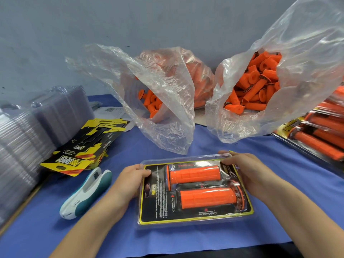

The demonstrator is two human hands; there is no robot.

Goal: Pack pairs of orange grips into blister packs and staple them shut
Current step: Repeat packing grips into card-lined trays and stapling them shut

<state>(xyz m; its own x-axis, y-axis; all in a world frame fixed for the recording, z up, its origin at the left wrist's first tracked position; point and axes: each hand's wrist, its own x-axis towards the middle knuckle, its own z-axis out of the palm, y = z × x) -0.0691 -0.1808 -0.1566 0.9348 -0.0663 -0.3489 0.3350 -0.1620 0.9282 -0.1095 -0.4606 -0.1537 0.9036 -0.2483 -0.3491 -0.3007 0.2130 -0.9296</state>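
Clear plastic blister pack (158,211) with two orange grips (195,174). Grasped at opposite edges by fingers of left hand (134,175) and right hand (242,164).

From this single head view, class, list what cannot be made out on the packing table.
All head view.
Loose grips in the left bag: mostly veiled by crinkled plastic.
Finished packs: cut off by the right edge.
Blister pack print: too small to read.
Staples in it: too small to tell.
Left hand: fingers hidden under the pack.
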